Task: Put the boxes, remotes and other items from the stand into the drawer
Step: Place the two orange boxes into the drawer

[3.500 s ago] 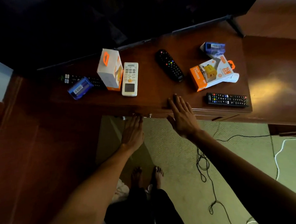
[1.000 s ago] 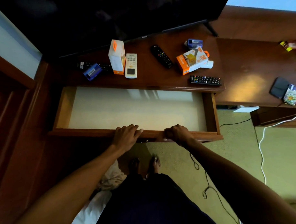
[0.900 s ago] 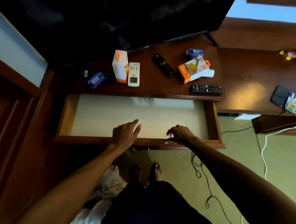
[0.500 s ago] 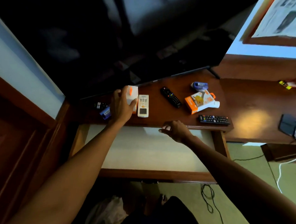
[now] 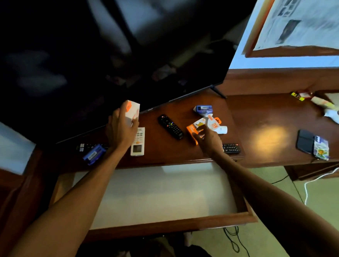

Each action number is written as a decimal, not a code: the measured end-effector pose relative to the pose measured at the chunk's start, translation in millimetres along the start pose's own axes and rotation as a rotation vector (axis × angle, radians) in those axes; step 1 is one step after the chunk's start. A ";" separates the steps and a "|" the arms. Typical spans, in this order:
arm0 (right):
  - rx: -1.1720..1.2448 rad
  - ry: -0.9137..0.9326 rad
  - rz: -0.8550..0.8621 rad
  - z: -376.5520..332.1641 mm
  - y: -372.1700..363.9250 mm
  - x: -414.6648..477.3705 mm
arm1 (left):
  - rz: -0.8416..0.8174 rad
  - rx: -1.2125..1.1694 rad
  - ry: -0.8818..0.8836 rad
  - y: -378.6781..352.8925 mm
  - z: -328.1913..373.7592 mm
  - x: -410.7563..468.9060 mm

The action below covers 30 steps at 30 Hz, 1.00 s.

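Observation:
The stand's drawer point(image 5: 169, 222) is pulled open, and its pale bottom holds nothing. My left hand point(image 5: 120, 131) grips a white box with orange print point(image 5: 133, 110), held upright just above the stand. My right hand point(image 5: 208, 139) closes over an orange charger box point(image 5: 212, 124) lying on the stand. Between the hands lie a white remote point(image 5: 138, 143) and a black remote point(image 5: 170, 126). A blue box point(image 5: 203, 109) sits behind the charger box. Another black remote point(image 5: 231, 148) lies by my right wrist. At the left are a blue box point(image 5: 93, 154) and a dark remote point(image 5: 84, 147).
A large dark TV point(image 5: 104, 53) stands over the back of the stand. On the lower table to the right lie a black wallet point(image 5: 304, 143), a printed packet point(image 5: 321, 150) and small items at the far edge. Cables point(image 5: 234, 239) trail on the green floor.
Both hands left the drawer front after pulling it open. The left hand took the white and orange box and raised it. The right hand moved from the stand's edge onto the charger box.

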State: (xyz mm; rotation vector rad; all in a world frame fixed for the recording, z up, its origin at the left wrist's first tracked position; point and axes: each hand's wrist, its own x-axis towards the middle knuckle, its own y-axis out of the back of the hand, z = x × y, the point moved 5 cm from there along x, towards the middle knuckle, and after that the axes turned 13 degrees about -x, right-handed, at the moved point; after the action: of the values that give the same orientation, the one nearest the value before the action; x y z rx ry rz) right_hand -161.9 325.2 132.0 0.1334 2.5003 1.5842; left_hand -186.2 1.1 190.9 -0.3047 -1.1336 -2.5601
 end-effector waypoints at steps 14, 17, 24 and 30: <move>0.036 -0.230 -0.164 102.3 4.7 101.7 | -0.330 -0.443 0.038 -112.8 81.5 -4.2; 0.063 -0.190 -0.172 105.0 -5.7 107.7 | -0.317 -0.438 0.069 -119.0 83.5 -6.0; 0.320 -0.142 -0.076 97.3 -5.9 107.0 | -0.313 -0.433 0.094 -118.2 89.0 -5.9; 0.484 -0.045 -0.008 75.7 7.9 90.9 | -0.268 -0.476 0.095 -100.1 93.0 -4.0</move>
State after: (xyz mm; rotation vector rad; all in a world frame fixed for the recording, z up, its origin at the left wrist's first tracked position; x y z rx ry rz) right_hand -236.2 411.3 98.3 0.2178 2.7887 0.9303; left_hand -214.2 134.6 183.3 -0.1422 -0.5481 -3.0275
